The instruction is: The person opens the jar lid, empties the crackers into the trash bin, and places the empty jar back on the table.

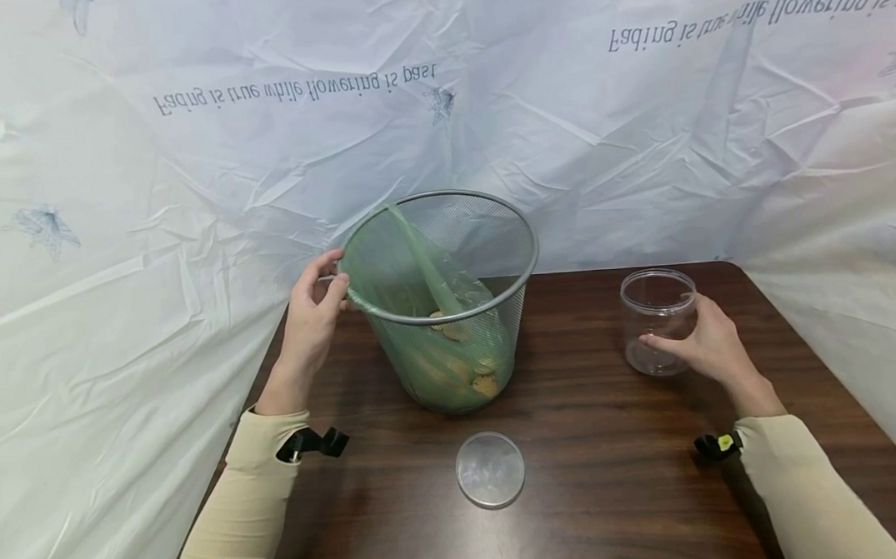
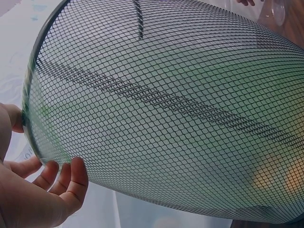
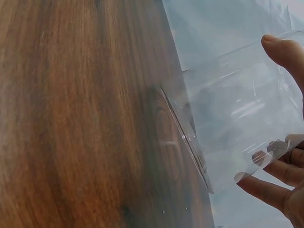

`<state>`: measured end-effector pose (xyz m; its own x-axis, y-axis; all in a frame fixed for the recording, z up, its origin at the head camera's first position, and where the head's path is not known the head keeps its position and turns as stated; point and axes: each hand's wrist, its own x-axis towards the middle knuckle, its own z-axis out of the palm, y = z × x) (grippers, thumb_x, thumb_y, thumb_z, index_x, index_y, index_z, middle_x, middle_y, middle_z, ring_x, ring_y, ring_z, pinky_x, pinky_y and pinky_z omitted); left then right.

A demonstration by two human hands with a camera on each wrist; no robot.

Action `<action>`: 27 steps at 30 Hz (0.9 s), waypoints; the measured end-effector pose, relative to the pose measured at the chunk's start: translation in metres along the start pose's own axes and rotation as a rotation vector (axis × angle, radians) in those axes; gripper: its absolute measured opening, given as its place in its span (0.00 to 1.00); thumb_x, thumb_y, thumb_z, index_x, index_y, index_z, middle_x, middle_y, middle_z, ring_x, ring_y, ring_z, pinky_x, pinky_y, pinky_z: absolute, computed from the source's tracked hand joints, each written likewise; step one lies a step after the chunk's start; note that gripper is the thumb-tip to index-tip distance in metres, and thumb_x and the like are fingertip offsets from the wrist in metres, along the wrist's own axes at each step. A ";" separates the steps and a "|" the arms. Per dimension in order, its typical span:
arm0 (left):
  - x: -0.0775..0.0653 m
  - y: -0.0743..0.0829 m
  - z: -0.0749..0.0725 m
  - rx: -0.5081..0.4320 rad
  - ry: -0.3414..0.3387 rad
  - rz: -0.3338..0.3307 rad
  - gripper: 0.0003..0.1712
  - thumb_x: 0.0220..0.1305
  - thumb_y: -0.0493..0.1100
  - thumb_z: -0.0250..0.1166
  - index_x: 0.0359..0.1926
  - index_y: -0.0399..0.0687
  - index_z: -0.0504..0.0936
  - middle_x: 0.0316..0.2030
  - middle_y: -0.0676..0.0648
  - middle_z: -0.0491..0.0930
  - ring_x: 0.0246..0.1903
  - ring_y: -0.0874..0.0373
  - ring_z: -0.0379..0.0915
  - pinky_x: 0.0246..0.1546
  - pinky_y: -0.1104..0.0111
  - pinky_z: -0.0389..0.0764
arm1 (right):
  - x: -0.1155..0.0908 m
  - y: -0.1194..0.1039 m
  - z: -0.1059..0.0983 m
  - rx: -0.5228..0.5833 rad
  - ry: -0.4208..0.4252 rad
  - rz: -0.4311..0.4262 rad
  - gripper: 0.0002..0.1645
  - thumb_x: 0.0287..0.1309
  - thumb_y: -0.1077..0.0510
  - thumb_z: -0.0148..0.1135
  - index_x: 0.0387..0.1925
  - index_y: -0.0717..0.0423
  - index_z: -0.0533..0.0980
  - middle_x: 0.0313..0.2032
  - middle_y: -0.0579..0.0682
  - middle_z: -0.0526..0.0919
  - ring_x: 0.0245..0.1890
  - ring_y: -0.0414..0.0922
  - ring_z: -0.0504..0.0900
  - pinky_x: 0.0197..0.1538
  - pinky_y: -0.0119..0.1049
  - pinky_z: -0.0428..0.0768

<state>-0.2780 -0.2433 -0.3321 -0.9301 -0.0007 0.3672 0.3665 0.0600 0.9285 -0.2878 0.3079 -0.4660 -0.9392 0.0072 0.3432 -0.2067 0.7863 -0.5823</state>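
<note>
At the left, my left hand (image 1: 309, 323) grips the rim of a grey wire-mesh wastebasket (image 1: 523, 309), thumb and fingers about its edge. Inside the basket hangs a thin green plastic bag (image 1: 413, 348), slack and fallen inward on the right. Several round tan biscuits (image 1: 486, 385) show low in the basket; through the mesh and bag their outlines are blurred. My right hand (image 1: 714, 343) holds a clear plastic jar (image 3: 237, 109), thumb on one side and fingers on the other. The jar has no lid on it, and its base is at the tabletop.
A round clear lid (image 1: 490, 469) lies flat on the dark wooden table (image 1: 593, 507), in front of the basket. White printed sheeting (image 1: 577, 140) hangs behind the table and along both sides.
</note>
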 end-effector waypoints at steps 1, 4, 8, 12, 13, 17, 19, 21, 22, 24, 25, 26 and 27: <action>0.000 0.000 0.000 0.000 0.000 0.000 0.25 0.72 0.38 0.54 0.67 0.35 0.66 0.44 0.50 0.63 0.38 0.61 0.67 0.31 0.72 0.76 | -0.001 0.000 0.000 0.000 0.001 0.002 0.47 0.38 0.43 0.81 0.55 0.64 0.69 0.43 0.61 0.74 0.49 0.62 0.73 0.49 0.64 0.69; 0.000 0.000 0.000 -0.003 0.003 -0.001 0.25 0.72 0.37 0.54 0.66 0.35 0.66 0.44 0.50 0.63 0.38 0.61 0.67 0.31 0.72 0.76 | -0.004 0.001 -0.001 -0.005 0.001 0.006 0.49 0.38 0.44 0.81 0.56 0.66 0.68 0.47 0.66 0.73 0.51 0.65 0.72 0.49 0.66 0.68; 0.000 0.000 0.001 -0.003 0.009 -0.004 0.24 0.71 0.37 0.53 0.66 0.35 0.66 0.44 0.50 0.63 0.37 0.61 0.67 0.31 0.72 0.76 | -0.007 0.003 -0.002 -0.013 0.004 0.025 0.54 0.39 0.44 0.81 0.59 0.70 0.64 0.52 0.70 0.71 0.54 0.68 0.69 0.49 0.67 0.66; 0.000 0.000 0.001 0.001 0.012 -0.006 0.25 0.71 0.37 0.53 0.66 0.35 0.66 0.45 0.49 0.64 0.38 0.61 0.67 0.31 0.72 0.77 | -0.012 0.005 -0.003 -0.012 0.013 0.054 0.56 0.39 0.45 0.80 0.61 0.71 0.62 0.52 0.70 0.70 0.51 0.67 0.70 0.47 0.64 0.67; 0.000 0.001 0.001 0.001 0.011 -0.006 0.25 0.71 0.37 0.53 0.66 0.35 0.66 0.45 0.50 0.64 0.38 0.61 0.67 0.31 0.72 0.77 | -0.013 0.006 -0.003 -0.012 0.016 0.059 0.56 0.39 0.45 0.80 0.61 0.72 0.61 0.52 0.70 0.70 0.51 0.67 0.70 0.46 0.63 0.67; 0.001 0.002 0.001 -0.002 0.006 -0.007 0.25 0.72 0.37 0.53 0.67 0.35 0.66 0.45 0.50 0.63 0.38 0.61 0.67 0.31 0.72 0.76 | -0.017 0.009 -0.004 -0.008 0.019 0.066 0.57 0.41 0.45 0.80 0.63 0.71 0.60 0.52 0.71 0.70 0.52 0.68 0.69 0.47 0.65 0.67; 0.001 0.002 0.001 -0.004 0.003 -0.006 0.25 0.72 0.37 0.54 0.67 0.35 0.66 0.44 0.50 0.63 0.38 0.61 0.67 0.31 0.72 0.76 | -0.019 0.011 -0.004 -0.009 0.017 0.073 0.58 0.41 0.45 0.79 0.64 0.70 0.59 0.53 0.71 0.69 0.53 0.69 0.68 0.48 0.67 0.66; 0.001 0.002 0.000 -0.004 0.002 -0.005 0.25 0.72 0.38 0.54 0.67 0.34 0.65 0.44 0.50 0.63 0.38 0.61 0.67 0.31 0.72 0.76 | -0.021 0.012 -0.004 -0.005 0.016 0.081 0.58 0.41 0.45 0.79 0.64 0.69 0.58 0.53 0.71 0.69 0.53 0.70 0.68 0.48 0.68 0.66; 0.001 0.003 0.000 -0.004 0.002 -0.005 0.25 0.72 0.38 0.54 0.67 0.34 0.65 0.44 0.50 0.63 0.38 0.61 0.67 0.31 0.72 0.77 | -0.022 0.012 -0.004 -0.004 0.013 0.089 0.58 0.41 0.44 0.79 0.65 0.69 0.58 0.53 0.71 0.69 0.54 0.70 0.68 0.48 0.68 0.66; 0.001 0.003 0.000 -0.002 0.002 -0.007 0.25 0.72 0.38 0.54 0.67 0.34 0.65 0.45 0.50 0.63 0.38 0.61 0.67 0.31 0.71 0.77 | -0.024 0.013 -0.005 -0.001 0.009 0.103 0.58 0.42 0.44 0.79 0.65 0.68 0.58 0.53 0.71 0.69 0.54 0.70 0.68 0.48 0.68 0.66; 0.001 0.003 0.000 0.000 0.001 -0.007 0.25 0.72 0.38 0.54 0.67 0.35 0.65 0.45 0.50 0.63 0.38 0.61 0.67 0.31 0.71 0.77 | -0.025 0.013 -0.005 0.000 0.006 0.109 0.59 0.42 0.44 0.79 0.65 0.68 0.58 0.53 0.72 0.69 0.53 0.70 0.68 0.48 0.68 0.66; 0.000 0.003 0.000 0.002 0.000 -0.009 0.25 0.72 0.38 0.54 0.67 0.35 0.65 0.45 0.50 0.63 0.39 0.61 0.67 0.31 0.71 0.77 | -0.026 0.013 -0.006 0.003 0.006 0.112 0.59 0.42 0.44 0.79 0.65 0.68 0.57 0.53 0.72 0.69 0.53 0.70 0.68 0.48 0.68 0.67; 0.000 0.003 0.000 0.004 0.000 -0.011 0.25 0.72 0.38 0.54 0.67 0.35 0.66 0.45 0.50 0.63 0.39 0.61 0.67 0.31 0.71 0.77 | -0.027 0.013 -0.006 0.000 0.005 0.117 0.59 0.42 0.44 0.79 0.66 0.68 0.57 0.53 0.72 0.69 0.53 0.70 0.68 0.47 0.67 0.67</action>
<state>-0.2773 -0.2433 -0.3289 -0.9342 -0.0018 0.3569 0.3560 0.0644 0.9323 -0.2635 0.3214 -0.4784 -0.9556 0.1021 0.2766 -0.0958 0.7799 -0.6186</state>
